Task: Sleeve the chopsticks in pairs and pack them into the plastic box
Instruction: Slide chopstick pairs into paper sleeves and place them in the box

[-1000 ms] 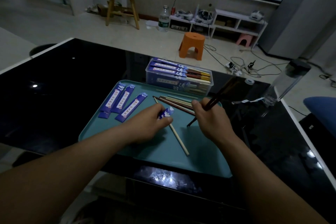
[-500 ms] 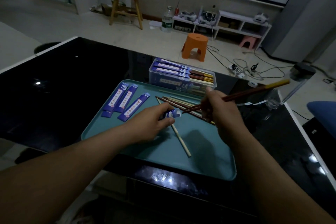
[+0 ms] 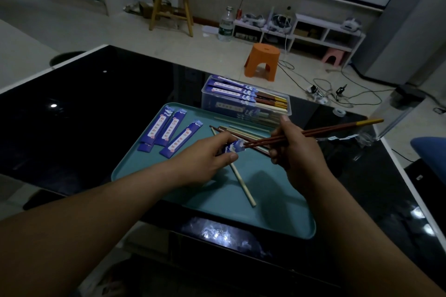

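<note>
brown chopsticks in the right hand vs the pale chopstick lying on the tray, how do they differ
The brown chopsticks are a dark, yellow-tipped pair held up by the right hand; the pale chopstick is single, light-coloured, lying flat on the teal tray. Both are slim and straight.

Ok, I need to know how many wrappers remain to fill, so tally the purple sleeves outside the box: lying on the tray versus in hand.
Sleeves lying on the tray: 3
Sleeve pinched in the left hand: 1
Total: 4
A purple end shows under the leftmost one; I cannot tell whether it is another sleeve.
</note>
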{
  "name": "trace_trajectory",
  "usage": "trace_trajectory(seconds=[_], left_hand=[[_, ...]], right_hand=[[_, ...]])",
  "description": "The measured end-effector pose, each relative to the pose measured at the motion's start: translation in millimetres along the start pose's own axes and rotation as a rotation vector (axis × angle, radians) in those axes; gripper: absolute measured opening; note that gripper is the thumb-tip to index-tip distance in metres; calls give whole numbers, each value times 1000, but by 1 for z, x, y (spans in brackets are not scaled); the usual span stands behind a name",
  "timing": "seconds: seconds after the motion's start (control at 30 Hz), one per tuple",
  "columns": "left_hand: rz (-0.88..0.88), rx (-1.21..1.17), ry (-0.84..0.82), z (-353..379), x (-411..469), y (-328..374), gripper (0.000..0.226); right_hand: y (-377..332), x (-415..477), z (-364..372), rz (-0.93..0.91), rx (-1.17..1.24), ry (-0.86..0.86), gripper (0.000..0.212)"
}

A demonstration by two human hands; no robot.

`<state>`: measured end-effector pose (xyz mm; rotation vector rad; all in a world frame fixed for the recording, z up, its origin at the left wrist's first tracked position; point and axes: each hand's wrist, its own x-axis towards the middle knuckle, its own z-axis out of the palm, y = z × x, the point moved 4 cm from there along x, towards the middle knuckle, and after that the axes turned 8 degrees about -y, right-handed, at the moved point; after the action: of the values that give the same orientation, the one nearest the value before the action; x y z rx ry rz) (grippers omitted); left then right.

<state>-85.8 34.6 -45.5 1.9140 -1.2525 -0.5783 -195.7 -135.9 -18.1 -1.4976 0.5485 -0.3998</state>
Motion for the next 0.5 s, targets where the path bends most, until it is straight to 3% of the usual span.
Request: trace_trajectory(seconds=[0.23, 0.4, 0.5], left_hand=[[13, -4, -60, 4, -1, 11, 10], [-99, -347, -218, 9, -2, 19, 14], [-134, -399, -254, 7, -5, 16, 16]], right_hand=[[7, 1, 9, 1, -133, -61, 41], [16, -3, 23, 65, -200, -229, 42], [18, -4, 26, 84, -208, -257, 46]])
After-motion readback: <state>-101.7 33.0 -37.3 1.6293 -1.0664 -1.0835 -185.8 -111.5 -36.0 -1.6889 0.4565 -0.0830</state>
